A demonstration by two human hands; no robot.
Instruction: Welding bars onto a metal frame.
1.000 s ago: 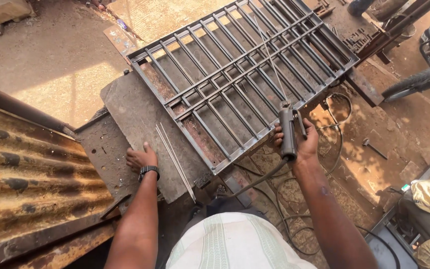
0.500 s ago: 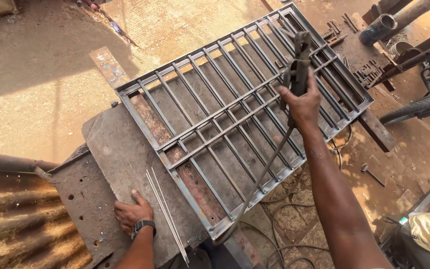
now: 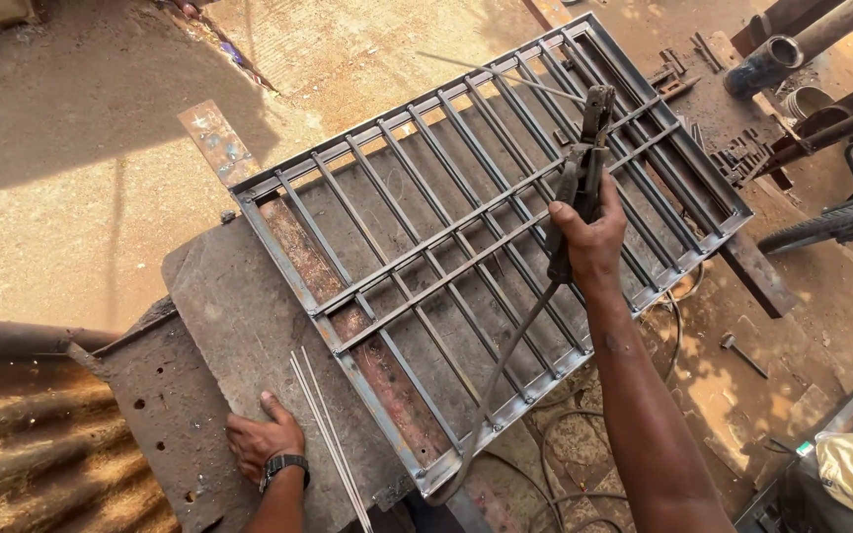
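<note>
Your left hand (image 3: pixel 262 439) lies flat, fingers spread, on the steel desk (image 3: pixel 219 326), just beside loose welding rods (image 3: pixel 328 434). The barred metal grille (image 3: pixel 486 227) lies across the desk to the right. Your right hand (image 3: pixel 589 232), fingers wrapped tight, holds the welding clamp (image 3: pixel 580 173) above the grille's bars.

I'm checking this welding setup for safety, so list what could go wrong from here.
1. The right hand is bare on the electrode holder, whose rod hangs over the metal grille; a stray touch could arc and burn skin.
2. The left hand, also bare, rests on the steel plate beside the loose rods; sparks could reach it.
3. The cable and its coils below could snag.
</note>
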